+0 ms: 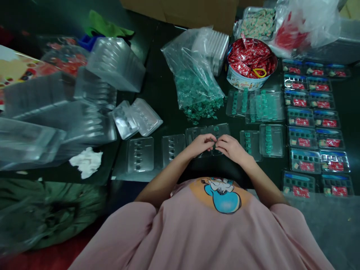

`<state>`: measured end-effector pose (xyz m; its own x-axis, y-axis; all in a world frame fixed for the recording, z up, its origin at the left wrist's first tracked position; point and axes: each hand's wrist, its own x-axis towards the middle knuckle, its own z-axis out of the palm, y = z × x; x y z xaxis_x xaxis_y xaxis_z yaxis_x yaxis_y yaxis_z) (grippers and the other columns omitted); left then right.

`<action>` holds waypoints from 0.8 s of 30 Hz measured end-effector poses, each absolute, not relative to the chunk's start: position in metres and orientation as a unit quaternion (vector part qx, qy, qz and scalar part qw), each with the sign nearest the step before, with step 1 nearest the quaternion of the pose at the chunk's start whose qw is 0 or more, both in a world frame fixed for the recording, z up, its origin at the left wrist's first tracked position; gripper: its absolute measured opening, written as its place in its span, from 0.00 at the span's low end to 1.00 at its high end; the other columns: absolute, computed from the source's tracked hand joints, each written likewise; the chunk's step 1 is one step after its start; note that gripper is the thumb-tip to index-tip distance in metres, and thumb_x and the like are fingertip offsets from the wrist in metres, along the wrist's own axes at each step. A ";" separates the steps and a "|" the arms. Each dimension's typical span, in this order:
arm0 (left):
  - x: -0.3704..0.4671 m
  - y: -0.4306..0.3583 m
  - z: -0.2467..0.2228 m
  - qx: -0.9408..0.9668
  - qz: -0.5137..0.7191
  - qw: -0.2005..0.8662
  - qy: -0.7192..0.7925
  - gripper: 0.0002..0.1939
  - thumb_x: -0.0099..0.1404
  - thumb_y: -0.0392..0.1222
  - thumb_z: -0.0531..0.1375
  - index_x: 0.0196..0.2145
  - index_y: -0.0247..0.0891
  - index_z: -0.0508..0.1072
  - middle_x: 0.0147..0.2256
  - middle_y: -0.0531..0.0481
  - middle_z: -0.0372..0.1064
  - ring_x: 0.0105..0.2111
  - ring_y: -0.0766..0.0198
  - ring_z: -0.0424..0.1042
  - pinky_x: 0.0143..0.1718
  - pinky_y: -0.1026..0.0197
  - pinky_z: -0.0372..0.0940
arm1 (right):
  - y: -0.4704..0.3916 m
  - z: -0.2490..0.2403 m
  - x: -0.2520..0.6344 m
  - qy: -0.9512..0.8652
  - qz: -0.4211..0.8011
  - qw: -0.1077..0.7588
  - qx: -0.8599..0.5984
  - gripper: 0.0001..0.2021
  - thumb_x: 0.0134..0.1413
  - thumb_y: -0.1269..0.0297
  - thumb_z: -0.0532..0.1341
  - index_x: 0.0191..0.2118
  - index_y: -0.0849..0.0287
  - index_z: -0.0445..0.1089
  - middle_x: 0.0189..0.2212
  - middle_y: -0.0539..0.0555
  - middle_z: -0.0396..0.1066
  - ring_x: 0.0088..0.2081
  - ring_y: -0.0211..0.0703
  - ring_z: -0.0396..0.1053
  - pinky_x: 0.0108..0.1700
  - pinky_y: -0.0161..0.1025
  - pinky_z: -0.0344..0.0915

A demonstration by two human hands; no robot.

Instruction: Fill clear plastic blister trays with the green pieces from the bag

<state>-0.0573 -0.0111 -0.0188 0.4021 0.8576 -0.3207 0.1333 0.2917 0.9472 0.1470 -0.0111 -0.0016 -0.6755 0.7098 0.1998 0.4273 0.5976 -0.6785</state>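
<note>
My left hand [202, 144] and my right hand [231, 147] meet over two clear plastic trays, fingers bent and pinched. Whatever lies between the fingertips is too small and hidden to make out. Under my right hand, the right tray [225, 129] shows a green piece in its top slot. The left tray [194, 132] is partly covered by my left hand. Just beyond, small green translucent pieces [201, 110] spill from a clear plastic bag [194, 71]. Two trays with green pieces in a row, one of them this tray [277, 140], lie to the right.
Stacked clear trays [115, 62] crowd the left, with a crumpled white tissue [87, 162] nearby. A round tin [244, 80] holds red packets and yellow-handled scissors [259, 72]. Filled trays [305, 161] stand in columns at right. A cardboard box [185, 11] is at the back.
</note>
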 end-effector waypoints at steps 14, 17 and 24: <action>-0.048 -0.037 -0.034 0.507 0.396 0.610 0.462 0.12 0.53 0.44 0.68 0.35 0.37 0.79 0.33 0.47 0.76 0.33 0.63 0.73 0.38 0.60 0.68 | -0.032 -0.030 0.142 -0.522 0.629 0.317 -0.481 0.15 0.53 0.50 0.63 0.32 0.58 0.71 0.24 0.47 0.68 0.28 0.36 0.64 0.33 0.34 0.61; -0.044 -0.024 -0.034 0.494 0.405 0.587 0.497 0.14 0.53 0.45 0.68 0.38 0.37 0.79 0.30 0.50 0.75 0.30 0.65 0.72 0.37 0.61 0.67 | -0.018 -0.032 0.140 -0.552 0.580 0.317 -0.508 0.13 0.54 0.52 0.61 0.33 0.58 0.72 0.24 0.47 0.69 0.28 0.37 0.65 0.33 0.34 0.61; -0.033 0.013 -0.043 0.581 0.346 0.456 0.579 0.11 0.60 0.41 0.63 0.39 0.38 0.81 0.38 0.45 0.79 0.40 0.57 0.76 0.45 0.56 0.68 | 0.009 -0.047 0.141 -0.641 0.411 0.303 -0.573 0.09 0.53 0.61 0.59 0.36 0.58 0.75 0.32 0.53 0.75 0.33 0.42 0.70 0.41 0.40 0.65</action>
